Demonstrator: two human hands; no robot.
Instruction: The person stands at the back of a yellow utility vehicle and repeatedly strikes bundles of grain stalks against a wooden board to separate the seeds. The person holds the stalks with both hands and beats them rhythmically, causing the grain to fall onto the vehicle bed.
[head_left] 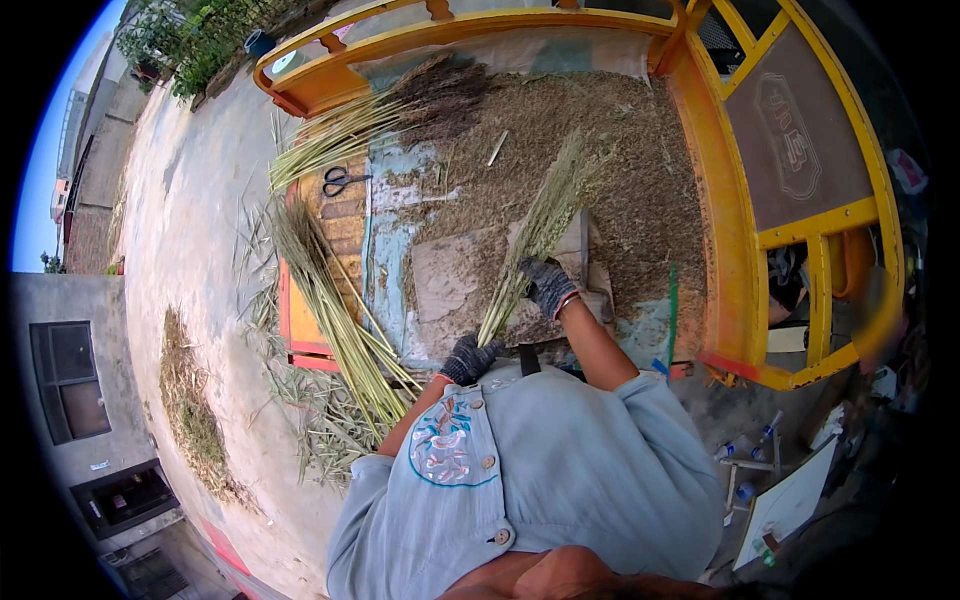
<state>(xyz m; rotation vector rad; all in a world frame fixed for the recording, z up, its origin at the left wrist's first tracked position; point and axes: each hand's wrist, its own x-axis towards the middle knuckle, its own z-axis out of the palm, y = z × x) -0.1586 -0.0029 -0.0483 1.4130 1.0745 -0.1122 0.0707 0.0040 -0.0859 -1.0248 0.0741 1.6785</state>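
A bundle of long stalks with green seed heads slants away from me, its bare stem ends toward my body. My left hand, in a dark knit glove, is closed round the stems at the near end. Higher up, my right hand, gloved too, grips the same bundle below its heads. Under the bundle lies a worn, flat pale piece, with a grey block-like thing beside my right hand. Another bundle of green stalks rests to the left, its stems reaching my left forearm.
Loose brown seed covers much of the orange-framed platform. Dark-handled scissors lie at its left, near a bundle with dark heads. A yellow frame with a brown panel stands at the right. Leaf litter lies on the floor.
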